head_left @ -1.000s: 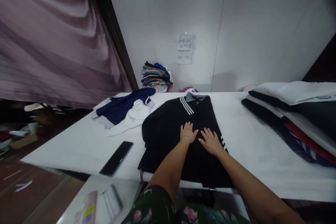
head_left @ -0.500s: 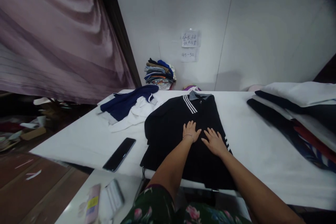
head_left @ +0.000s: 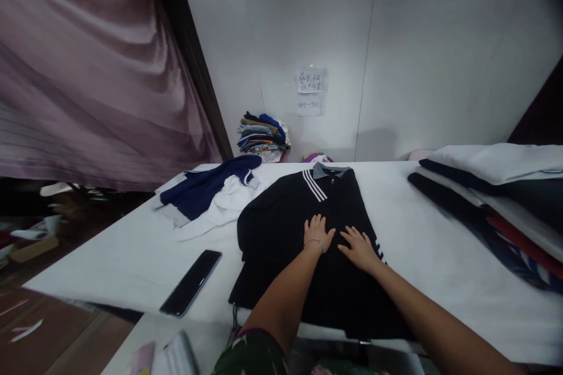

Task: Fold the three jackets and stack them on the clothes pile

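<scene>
A black polo shirt (head_left: 281, 228) with a grey collar and white shoulder stripes lies flat on the white table (head_left: 132, 246). My left hand (head_left: 317, 232), with a thin bracelet at the wrist, rests palm down on its middle, fingers spread. Beside it, my right hand (head_left: 359, 246) also lies flat on the shirt with its fingers apart. Neither hand holds anything.
A navy and white garment (head_left: 206, 190) lies crumpled at the table's far left. A black phone (head_left: 191, 283) sits near the front left edge. Folded garments (head_left: 497, 187) are stacked at the right. A pile of clothes (head_left: 261, 135) stands by the wall under a paper note (head_left: 311, 81).
Both hands stay flat on the black shirt, almost where they were. The view has shifted slightly as my head moved.
</scene>
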A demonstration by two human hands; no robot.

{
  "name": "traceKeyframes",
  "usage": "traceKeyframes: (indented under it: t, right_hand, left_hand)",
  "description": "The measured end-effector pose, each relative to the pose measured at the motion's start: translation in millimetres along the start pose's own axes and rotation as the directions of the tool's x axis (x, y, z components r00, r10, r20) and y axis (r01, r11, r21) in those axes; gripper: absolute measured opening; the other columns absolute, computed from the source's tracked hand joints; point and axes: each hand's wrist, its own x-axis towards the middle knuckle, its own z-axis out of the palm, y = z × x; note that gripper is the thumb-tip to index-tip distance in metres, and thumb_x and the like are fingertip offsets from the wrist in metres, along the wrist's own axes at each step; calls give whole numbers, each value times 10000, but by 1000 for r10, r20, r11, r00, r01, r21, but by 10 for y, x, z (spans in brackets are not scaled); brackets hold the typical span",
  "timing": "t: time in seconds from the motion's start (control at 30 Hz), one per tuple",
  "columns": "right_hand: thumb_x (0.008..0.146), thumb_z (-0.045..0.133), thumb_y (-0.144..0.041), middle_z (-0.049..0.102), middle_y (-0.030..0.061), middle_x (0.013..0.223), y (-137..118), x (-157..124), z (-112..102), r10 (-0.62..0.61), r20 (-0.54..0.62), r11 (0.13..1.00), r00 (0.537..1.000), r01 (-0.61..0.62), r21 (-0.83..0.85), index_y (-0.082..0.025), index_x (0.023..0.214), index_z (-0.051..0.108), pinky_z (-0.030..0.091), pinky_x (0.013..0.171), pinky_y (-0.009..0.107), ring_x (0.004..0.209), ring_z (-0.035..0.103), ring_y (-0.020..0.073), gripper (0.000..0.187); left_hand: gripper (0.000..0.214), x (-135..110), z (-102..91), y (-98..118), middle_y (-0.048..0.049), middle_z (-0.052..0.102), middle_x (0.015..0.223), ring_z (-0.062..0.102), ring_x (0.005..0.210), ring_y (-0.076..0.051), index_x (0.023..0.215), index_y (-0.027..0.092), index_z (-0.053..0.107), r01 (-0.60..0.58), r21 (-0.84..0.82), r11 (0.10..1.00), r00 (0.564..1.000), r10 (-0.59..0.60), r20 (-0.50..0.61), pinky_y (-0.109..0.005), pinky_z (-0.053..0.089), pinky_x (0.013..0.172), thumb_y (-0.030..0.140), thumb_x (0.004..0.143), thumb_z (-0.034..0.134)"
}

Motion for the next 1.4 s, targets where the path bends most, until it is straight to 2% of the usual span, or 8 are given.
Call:
traceKeyframes:
  t: [0.13,0.27,0.4,0.5,0.7,0.93,1.2,1.4]
  right_hand:
    - [873,416,-393,391,125,1455,-18,236,-150,6,-62,998,998,-3,57,-176,1310,522,234,1099,476,1375,282,283,498]
    - [899,378,-376,322,156,1487,-78,580,-308,-33,-137,999,990,33,1,-132,1354,463,199,1108,481,1393,227,296,523]
    - [919,331,-477,238,169,1519,-106,945,-325,-52,-107,996,993,43,-82,-133,1418,370,141,1109,514,1407,158,310,607]
    - [909,303,-568,212,170,1527,-59,1135,-201,-34,-1,995,999,34,-97,-162,1442,328,111,1096,553,1407,135,324,671]
    - [897,287,-610,169,149,1544,23,1188,26,-13,84,996,996,21,-88,-219,1453,308,52,1094,562,1413,95,322,680]
    - [897,287,-612,206,137,1537,28,1189,-52,-13,118,995,993,24,-94,-228,1444,324,102,1094,550,1412,137,311,669]
    - [924,303,-464,204,143,1536,329,1509,-321,37,-79,987,996,-49,-155,-116,1432,315,96,1127,461,1422,104,265,616]
    - [914,322,-478,147,174,1543,499,2029,-393,129,-102,971,986,-146,-187,-48,1453,236,96,1127,461,1420,76,295,694]
  left_hand:
    - [626,-4,-15,11,-69,329,1505,230,1401,-224,1401,161,386,14,6,1000,1000,-14,-11,-463,143,1162,521,898,289]
    - [604,11,-11,14,-57,339,1500,235,1402,-237,1395,188,409,23,9,1000,1000,-23,-14,-458,156,1164,509,890,324]
    - [590,27,9,9,-58,345,1494,240,1403,-229,1388,212,424,43,11,999,999,-42,-21,-459,160,1162,507,884,344]
    - [587,32,29,11,-64,341,1495,239,1403,-234,1395,212,412,32,22,999,999,-31,-27,-476,162,1155,501,888,343]
    - [607,43,35,29,-63,328,1503,227,1406,-234,1413,188,375,31,70,997,1000,-31,1,-475,166,1157,503,897,321]
    - [618,31,-6,28,-58,306,1516,201,1413,-233,1421,198,355,26,63,998,999,-29,42,-470,138,1163,518,895,301]
    - [632,27,-35,46,-55,287,1523,186,1417,-219,1421,179,360,46,70,996,997,-50,51,-455,137,1166,520,895,281]
    - [628,22,-8,18,-50,292,1521,192,1417,-224,1420,180,367,42,60,997,998,-44,46,-460,144,1169,512,894,286]
